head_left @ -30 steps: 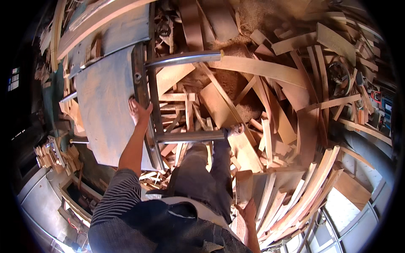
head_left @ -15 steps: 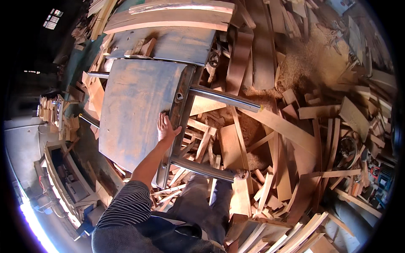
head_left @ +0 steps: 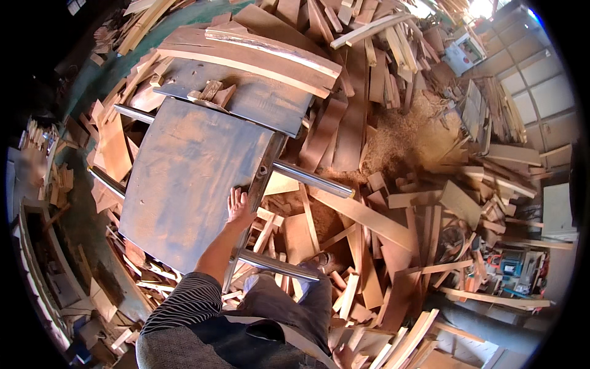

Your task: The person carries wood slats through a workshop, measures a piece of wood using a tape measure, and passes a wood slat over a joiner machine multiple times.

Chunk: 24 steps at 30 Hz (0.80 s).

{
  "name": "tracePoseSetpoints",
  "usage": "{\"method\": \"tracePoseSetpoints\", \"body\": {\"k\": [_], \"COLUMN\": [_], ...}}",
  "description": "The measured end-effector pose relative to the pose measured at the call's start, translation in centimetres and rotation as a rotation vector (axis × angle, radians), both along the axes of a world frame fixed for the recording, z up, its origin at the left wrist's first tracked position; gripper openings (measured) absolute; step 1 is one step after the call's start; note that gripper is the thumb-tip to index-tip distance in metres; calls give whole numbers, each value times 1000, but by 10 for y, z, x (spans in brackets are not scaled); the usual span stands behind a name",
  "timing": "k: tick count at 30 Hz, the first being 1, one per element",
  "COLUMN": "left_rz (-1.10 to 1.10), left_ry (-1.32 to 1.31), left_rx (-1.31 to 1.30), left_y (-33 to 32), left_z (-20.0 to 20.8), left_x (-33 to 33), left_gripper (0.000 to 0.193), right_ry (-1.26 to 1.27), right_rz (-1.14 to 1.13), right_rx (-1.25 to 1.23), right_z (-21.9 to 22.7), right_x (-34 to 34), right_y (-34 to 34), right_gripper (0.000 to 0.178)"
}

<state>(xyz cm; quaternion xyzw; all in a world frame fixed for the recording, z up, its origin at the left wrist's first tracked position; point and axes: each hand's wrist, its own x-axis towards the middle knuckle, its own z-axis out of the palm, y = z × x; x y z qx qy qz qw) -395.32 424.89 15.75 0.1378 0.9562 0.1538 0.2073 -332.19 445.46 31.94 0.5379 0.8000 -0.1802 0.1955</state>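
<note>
My left hand lies flat on the right edge of a large metal machine table, its fingers spread and holding nothing. The table top is grey-blue with rusty brown stains. A dark metal rail runs along its right edge, beside my hand. Polished steel bars stick out past it: one bar beyond my hand and another bar nearer my legs. At the lower edge, a small skin-coloured part looks like my right hand; its fingers cannot be made out.
Beyond the table, a second metal plate carries long boards and small wood blocks. Offcuts and planks cover the floor at right, around a sawdust heap. My foot stands among scraps by the near bar.
My view has shifted and turned rightward, so the table sits lower and further left. My left hand stays on its right edge. A skin-coloured part now shows at the lower edge.
</note>
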Motion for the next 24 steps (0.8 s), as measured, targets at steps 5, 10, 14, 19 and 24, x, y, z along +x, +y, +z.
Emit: {"method": "tracePoseSetpoints", "body": {"k": [5,10,14,19,24], "left_rz": [17,42,79,141,160], "left_ry": [-40,-50,-34,-74,-19], "left_rx": [-77,-65,-88,-124,-90], "left_y": [-4,8,21,42,49], "left_z": [-19,-18,-11,-4,-8], "left_x": [2,-3,-5,-10,-25], "left_gripper": [102,99,96,94,88], "right_ry": [258,428,613,550,127], "right_rz": [217,391,579,864,1015], "right_rx": [190,78,8,3,-168], "right_z": [-6,-14,-113,-175,-245], "right_x": [-77,-315,-469,-624,-656], "right_y": [132,225,269,279,267], "right_gripper": [47,37,56,69,64]}}
